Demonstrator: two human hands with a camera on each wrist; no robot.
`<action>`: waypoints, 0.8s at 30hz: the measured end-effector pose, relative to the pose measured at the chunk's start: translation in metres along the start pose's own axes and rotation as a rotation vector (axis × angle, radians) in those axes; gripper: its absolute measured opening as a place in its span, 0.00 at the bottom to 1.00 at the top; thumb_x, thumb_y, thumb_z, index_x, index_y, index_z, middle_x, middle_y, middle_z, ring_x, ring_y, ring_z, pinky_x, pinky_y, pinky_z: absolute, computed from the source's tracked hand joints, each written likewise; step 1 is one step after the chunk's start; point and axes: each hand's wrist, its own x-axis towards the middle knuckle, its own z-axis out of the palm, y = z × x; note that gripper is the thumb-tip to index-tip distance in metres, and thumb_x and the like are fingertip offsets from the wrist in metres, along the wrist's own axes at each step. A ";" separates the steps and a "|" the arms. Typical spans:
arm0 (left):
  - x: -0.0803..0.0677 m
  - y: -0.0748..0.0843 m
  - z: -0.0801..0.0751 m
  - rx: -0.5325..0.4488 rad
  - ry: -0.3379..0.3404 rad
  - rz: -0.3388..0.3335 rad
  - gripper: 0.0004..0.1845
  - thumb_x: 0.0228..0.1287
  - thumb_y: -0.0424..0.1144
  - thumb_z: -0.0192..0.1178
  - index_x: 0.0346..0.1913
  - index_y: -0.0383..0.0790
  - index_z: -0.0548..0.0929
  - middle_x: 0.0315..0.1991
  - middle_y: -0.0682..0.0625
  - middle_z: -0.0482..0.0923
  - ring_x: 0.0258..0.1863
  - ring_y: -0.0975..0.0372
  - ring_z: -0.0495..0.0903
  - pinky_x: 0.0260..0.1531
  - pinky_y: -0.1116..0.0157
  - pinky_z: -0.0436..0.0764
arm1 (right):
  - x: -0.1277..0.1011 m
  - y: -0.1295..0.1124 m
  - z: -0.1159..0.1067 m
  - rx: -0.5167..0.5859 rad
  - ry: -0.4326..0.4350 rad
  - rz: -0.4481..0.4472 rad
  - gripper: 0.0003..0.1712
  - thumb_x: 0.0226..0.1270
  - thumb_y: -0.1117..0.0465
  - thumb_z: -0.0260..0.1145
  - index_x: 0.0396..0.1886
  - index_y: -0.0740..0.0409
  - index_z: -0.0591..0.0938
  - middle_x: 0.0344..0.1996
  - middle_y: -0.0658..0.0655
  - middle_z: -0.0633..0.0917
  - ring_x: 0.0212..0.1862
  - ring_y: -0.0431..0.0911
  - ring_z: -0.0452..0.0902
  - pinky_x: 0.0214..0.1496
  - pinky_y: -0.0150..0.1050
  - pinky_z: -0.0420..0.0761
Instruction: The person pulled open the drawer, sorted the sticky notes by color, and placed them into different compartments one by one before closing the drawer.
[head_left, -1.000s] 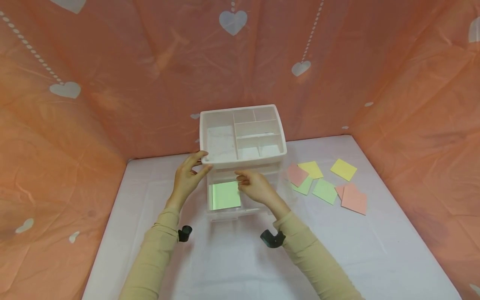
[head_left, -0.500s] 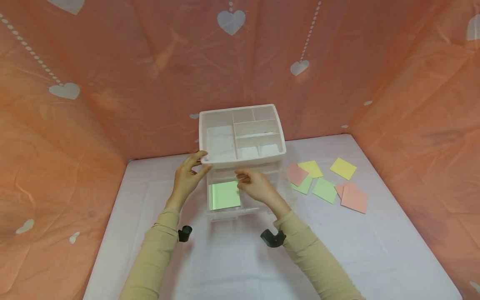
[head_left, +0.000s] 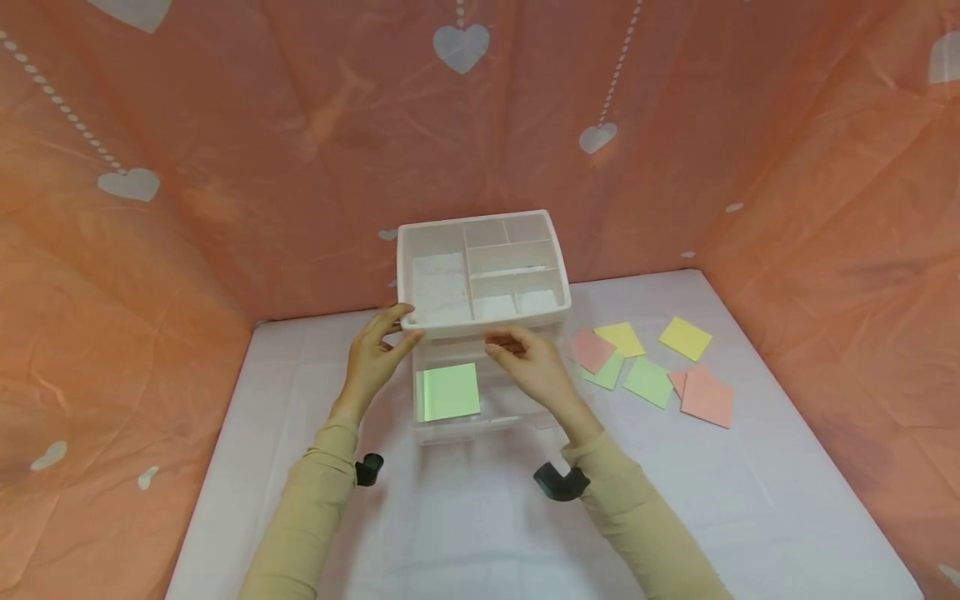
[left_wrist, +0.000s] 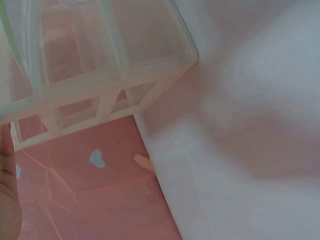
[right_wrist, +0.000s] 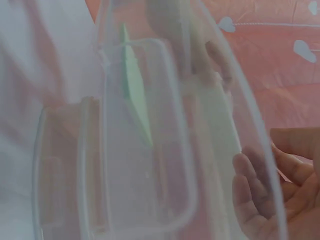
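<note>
Firstly, nearest to me: my beige sleeves, a small black piece at each wrist, above the white tablecloth. Beyond them a clear drawer stands open; the green pad lies in its left part, visible also through the plastic in my right wrist view. My right hand is above the drawer, right of the pad and apart from it, fingers loosely bent and partly spread; I see nothing in its hold. Whether it touches the plastic, I cannot tell. To the right on the cloth: two overlapping pink notes, a single green note just left of them, then a cluster where a pink square overlaps a green square and a yellow square. One yellow note lies apart. My left hand grips the front left corner of the white tray, thumb at the front, fingers at the side. Tray is divided, largest compartment on the left. Farthest: orange-pink backdrop, printed with white hearts.
</note>
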 end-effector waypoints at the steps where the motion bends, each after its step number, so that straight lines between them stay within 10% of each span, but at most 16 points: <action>1: 0.000 0.000 0.000 -0.001 -0.001 0.003 0.21 0.55 0.41 0.67 0.54 0.48 0.78 0.53 0.48 0.79 0.45 0.54 0.82 0.27 0.73 0.74 | -0.001 -0.001 -0.003 0.001 0.014 -0.002 0.16 0.65 0.58 0.62 0.50 0.59 0.81 0.44 0.58 0.85 0.45 0.49 0.81 0.49 0.40 0.80; 24: -0.001 0.000 0.001 0.009 0.016 0.015 0.21 0.55 0.40 0.67 0.53 0.48 0.78 0.51 0.46 0.80 0.44 0.53 0.83 0.27 0.71 0.76 | -0.027 0.029 -0.085 0.086 0.301 0.047 0.20 0.65 0.54 0.62 0.52 0.60 0.79 0.43 0.49 0.84 0.43 0.27 0.75 0.47 0.20 0.73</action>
